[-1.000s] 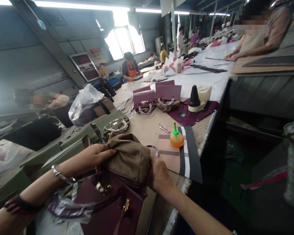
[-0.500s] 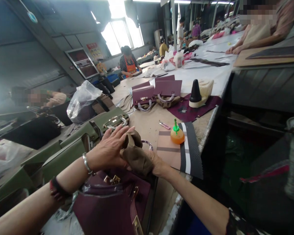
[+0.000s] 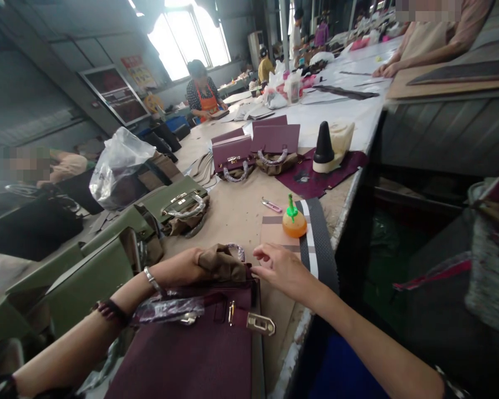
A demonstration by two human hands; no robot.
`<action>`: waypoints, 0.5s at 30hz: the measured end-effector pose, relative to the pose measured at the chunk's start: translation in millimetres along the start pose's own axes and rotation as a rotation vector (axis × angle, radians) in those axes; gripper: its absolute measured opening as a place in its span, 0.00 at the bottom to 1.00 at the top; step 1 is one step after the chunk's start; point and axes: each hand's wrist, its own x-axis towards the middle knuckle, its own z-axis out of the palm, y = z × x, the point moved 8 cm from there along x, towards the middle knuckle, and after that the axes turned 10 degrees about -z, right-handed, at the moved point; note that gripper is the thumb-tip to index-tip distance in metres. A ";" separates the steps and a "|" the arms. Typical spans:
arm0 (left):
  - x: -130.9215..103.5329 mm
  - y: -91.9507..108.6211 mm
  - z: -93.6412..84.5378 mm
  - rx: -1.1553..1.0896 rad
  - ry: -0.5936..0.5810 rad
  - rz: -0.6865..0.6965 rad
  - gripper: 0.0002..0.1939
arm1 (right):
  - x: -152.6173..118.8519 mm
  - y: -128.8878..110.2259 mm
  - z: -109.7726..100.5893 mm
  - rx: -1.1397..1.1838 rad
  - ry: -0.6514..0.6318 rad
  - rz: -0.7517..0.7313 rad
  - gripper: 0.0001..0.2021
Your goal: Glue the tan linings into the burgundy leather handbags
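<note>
A burgundy handbag (image 3: 187, 349) lies before me at the table's edge, its brown cloth lining (image 3: 224, 264) bunched out at the far end. My left hand (image 3: 189, 266) is closed around the lining's left side, its fingertips hidden by cloth. Just right of the bag's far corner is my right hand (image 3: 283, 270), fingers loosely bent and apart, a fingertip at the bag's edge. A strap with a gold clasp (image 3: 261, 324) lies across the bag's right side. Clear plastic wraps the near handle (image 3: 170, 307); another wrapped handle (image 3: 236, 251) shows behind the lining.
Green handbags (image 3: 95, 277) line the left side. Beyond my right hand stand an orange-filled bottle with a green nozzle (image 3: 294, 224) and a pink-handled cutter (image 3: 271, 205). Farther off are burgundy bags (image 3: 233, 152) and a black cone (image 3: 323, 143). Other people work around the tables.
My right hand has come off the lining and moved right, its fingers loosening. My left hand has lowered and closed on the cloth. The clasp strap now lies to the right; the view has shifted.
</note>
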 end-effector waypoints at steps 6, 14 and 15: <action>-7.7 -3.3 4.5 -0.139 -0.056 -0.053 0.18 | -49.9 -15.1 23.0 -0.037 -0.203 -0.009 0.09; -23.8 -7.3 -3.6 -0.021 0.047 -0.012 0.20 | -42.1 -32.5 49.0 -0.449 -0.117 -0.243 0.07; -25.0 -7.1 -4.2 -0.026 0.059 -0.008 0.20 | -41.0 -33.7 47.9 -0.448 -0.099 -0.243 0.06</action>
